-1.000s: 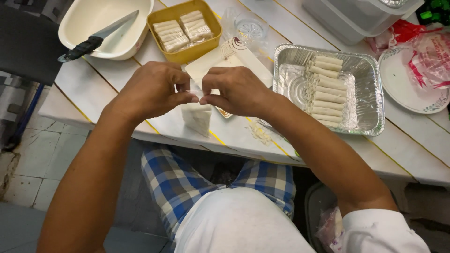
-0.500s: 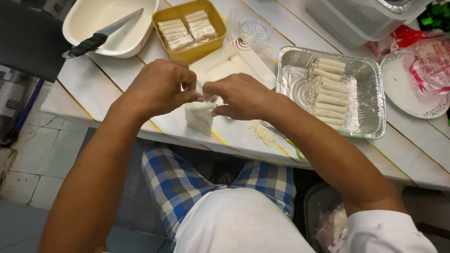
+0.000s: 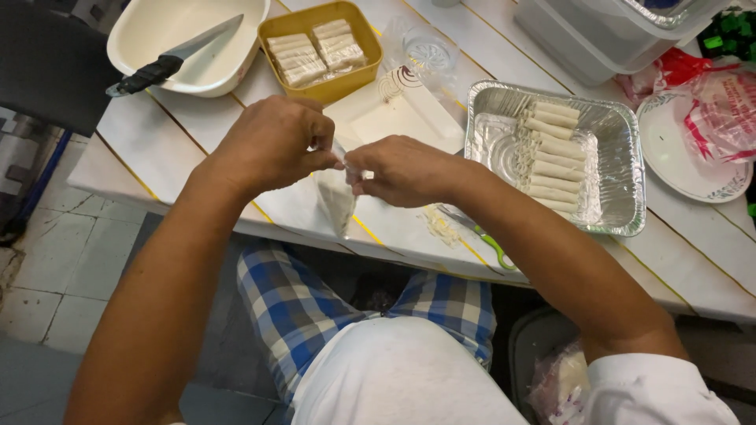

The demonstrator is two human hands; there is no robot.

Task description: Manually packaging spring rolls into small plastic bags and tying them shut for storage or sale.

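My left hand [image 3: 272, 145] and my right hand [image 3: 402, 169] meet above the near edge of the white plank table [image 3: 165, 149]. Both pinch the top of a thin pale wrapper sheet [image 3: 337, 201], which hangs down between them and looks stretched apart. Just behind my hands lies a white rectangular plate [image 3: 394, 110]. To the right stands a foil tray [image 3: 614, 134] holding a row of several pale rolled wraps [image 3: 551, 157]. A yellow tub [image 3: 319, 51] with stacked pale strips sits at the back.
A cream bowl [image 3: 153, 35] with a black-handled knife [image 3: 169, 59] is at back left. A clear glass [image 3: 425, 51], clear lidded tubs [image 3: 598, 31], a white plate [image 3: 685, 153] and red-printed bags [image 3: 724, 94] lie at back right. A green-handled tool [image 3: 484, 236] rests near the table's front edge.
My hands have drawn the wrapper sheet up and pulled it a little apart; it now hangs narrower and thinner between my fingers. The view shifted slightly.
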